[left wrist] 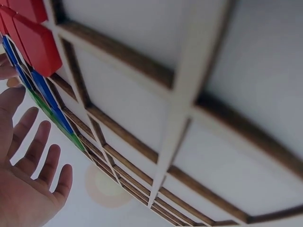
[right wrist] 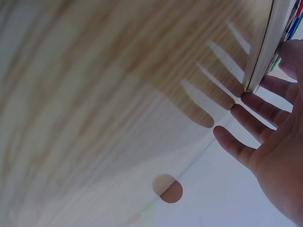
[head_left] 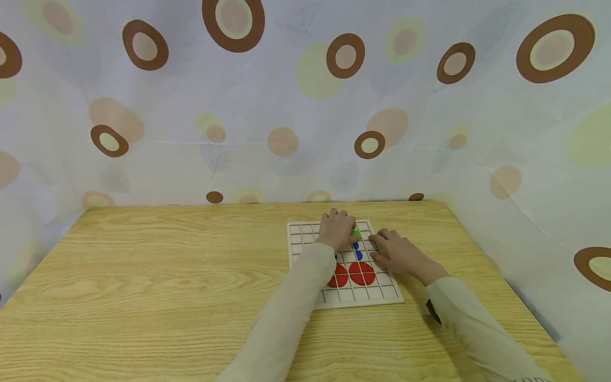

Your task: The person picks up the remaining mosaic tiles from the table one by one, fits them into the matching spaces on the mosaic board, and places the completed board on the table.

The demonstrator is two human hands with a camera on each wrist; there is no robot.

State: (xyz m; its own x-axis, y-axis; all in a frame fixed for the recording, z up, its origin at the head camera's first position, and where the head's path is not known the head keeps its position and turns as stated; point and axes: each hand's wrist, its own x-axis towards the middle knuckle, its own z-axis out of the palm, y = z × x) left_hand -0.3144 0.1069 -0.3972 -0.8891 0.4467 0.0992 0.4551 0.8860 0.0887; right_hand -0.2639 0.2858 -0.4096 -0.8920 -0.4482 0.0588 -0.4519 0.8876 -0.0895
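Observation:
A white gridded board (head_left: 389, 292) lies on the table, with coloured tiles set in its squares. Two red round shapes (head_left: 361, 274) fill squares in its nearer part. Farther up are small blue pieces (head_left: 359, 255) and a green piece (head_left: 357, 233). My left hand (head_left: 337, 231) lies over the board's far part, hiding some squares; its fingers (left wrist: 35, 144) look spread and fairly straight beside the green and blue tiles. My right hand (head_left: 398, 253) rests at the board's right edge, its fingers (right wrist: 260, 111) extended and the thumb side over the rim.
The wood-grain table (head_left: 143, 276) extends widely to the left of the board. A patterned white cloth (head_left: 258, 175) hangs behind the table and along its sides. Both forearms, in pale sleeves (head_left: 281, 313), reach in from the near edge.

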